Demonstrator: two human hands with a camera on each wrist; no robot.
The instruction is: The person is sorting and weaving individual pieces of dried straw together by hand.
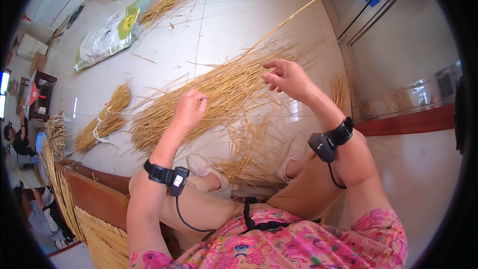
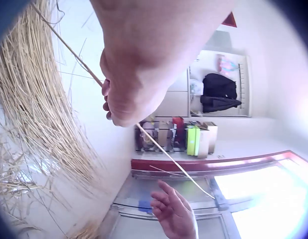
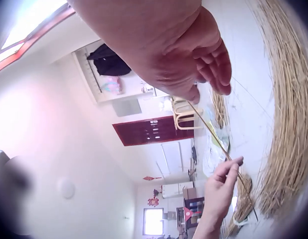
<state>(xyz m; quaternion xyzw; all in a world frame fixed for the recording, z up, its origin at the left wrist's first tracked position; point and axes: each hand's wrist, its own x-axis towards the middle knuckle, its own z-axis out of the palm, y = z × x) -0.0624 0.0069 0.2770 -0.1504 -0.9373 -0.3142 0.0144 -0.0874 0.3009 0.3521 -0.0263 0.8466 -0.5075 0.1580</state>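
My left hand (image 1: 190, 108) pinches one long, thin straw stalk (image 1: 303, 8) between thumb and fingers. In the left wrist view the stalk (image 2: 161, 148) runs out from both sides of that fist. My right hand (image 1: 290, 80) is raised to the right, fingers loosely bent and apart. Seen from the right wrist, the stalk (image 3: 214, 133) passes behind the right thumb, while the left fingers (image 3: 228, 172) grip it near one end. Below both hands a broad heap of straw (image 1: 214, 102) lies on the floor.
A tied straw bundle (image 1: 107, 119) lies to the left. Farther off is a white-green bag (image 1: 107, 32) with more straw (image 1: 172, 2) beside it. Scattered bits (image 1: 244, 149) lie between my feet. A glass door (image 1: 403, 55) stands at right, a wooden bench (image 1: 94, 189) at lower left.
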